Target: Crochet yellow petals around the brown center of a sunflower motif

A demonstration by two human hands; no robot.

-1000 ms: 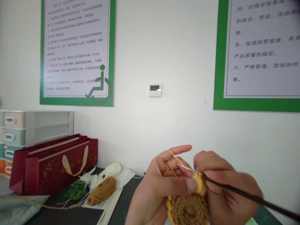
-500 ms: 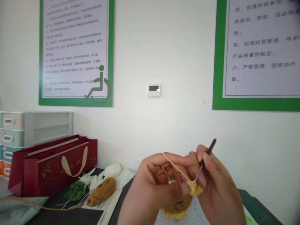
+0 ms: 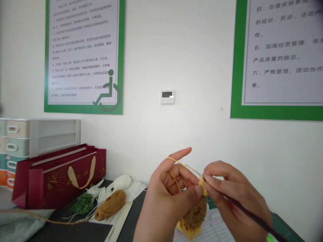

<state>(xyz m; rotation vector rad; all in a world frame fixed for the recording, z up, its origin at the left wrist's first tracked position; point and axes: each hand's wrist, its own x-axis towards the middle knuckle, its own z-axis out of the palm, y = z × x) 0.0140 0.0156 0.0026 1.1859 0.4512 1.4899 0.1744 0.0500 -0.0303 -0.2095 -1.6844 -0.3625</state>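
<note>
My left hand [image 3: 174, 191] pinches a crocheted piece [image 3: 195, 213], brown in the middle with a yellow edge, between thumb and fingers. Yellow yarn [image 3: 185, 165] runs over its raised index finger down to the yellow stitches at the pinch. In my right hand [image 3: 234, 195] is a crochet hook [image 3: 249, 215] with a dark handle, which slants down to the lower right. The hook's tip is at the yellow stitches, partly hidden by my right fingers. Both hands are close together above the table.
A brown yarn skein [image 3: 111, 205], white yarn [image 3: 122, 182] and green yarn [image 3: 82, 203] lie at the left. Behind them stand a dark red gift bag [image 3: 68, 174] and stacked drawers [image 3: 54, 132]. Under my hands is a printed sheet [image 3: 214, 225], with a green mat [image 3: 285, 225] at the right.
The crochet hook has swung from pointing up to slanting down to the right, as my right hand turned. My left index finger has lifted, raising the yarn. The view has shifted slightly.
</note>
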